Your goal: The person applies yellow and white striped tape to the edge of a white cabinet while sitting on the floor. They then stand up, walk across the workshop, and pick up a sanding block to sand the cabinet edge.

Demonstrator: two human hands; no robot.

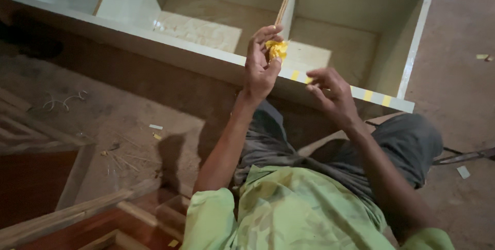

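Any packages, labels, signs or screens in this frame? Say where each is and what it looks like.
No packages, signs or screens.
Yellow strips: short label-like bands along the cabinet front edge, by the right hand.
Crumpled yellow wad: pinched in the left hand.
Pale scraps: flat on the floor.

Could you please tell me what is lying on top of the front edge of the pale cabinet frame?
Short yellow strips sit spaced along the cabinet's front edge. The right hand rests on that edge and covers part of it; the left hand pinches a crumpled yellow wad above it.
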